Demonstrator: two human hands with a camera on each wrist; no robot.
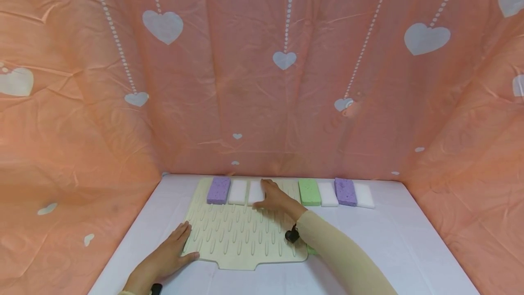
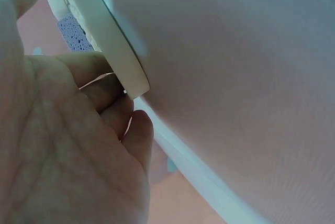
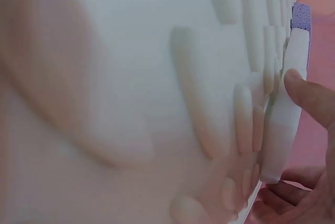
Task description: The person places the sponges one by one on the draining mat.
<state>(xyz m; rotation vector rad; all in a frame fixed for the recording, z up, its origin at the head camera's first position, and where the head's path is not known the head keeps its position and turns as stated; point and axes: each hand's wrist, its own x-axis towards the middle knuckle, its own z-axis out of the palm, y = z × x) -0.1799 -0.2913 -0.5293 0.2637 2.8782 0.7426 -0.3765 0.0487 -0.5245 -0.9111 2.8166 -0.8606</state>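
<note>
My right hand (image 1: 275,198) pinches a white sponge (image 1: 255,192) near the back of a cream ridged board (image 1: 229,258). In the right wrist view the thumb (image 3: 309,90) presses one side of this sponge, with the other fingers at its far end. To its left on the board are another white sponge (image 1: 238,192) and a purple sponge (image 1: 219,190). My left hand (image 1: 165,251) rests against the board's front left corner, fingers along the side and thumb at the front edge. Its fingers touch the board's rim (image 2: 125,69) in the left wrist view.
Right of my right hand, a green sponge (image 1: 309,192), a white sponge (image 1: 328,194), a second purple sponge (image 1: 345,192) and a further white sponge (image 1: 364,195) stand in a row. Something green (image 1: 311,250) shows partly beneath my right sleeve (image 1: 344,254). A heart-patterned curtain (image 1: 254,104) encloses the white table (image 1: 393,249).
</note>
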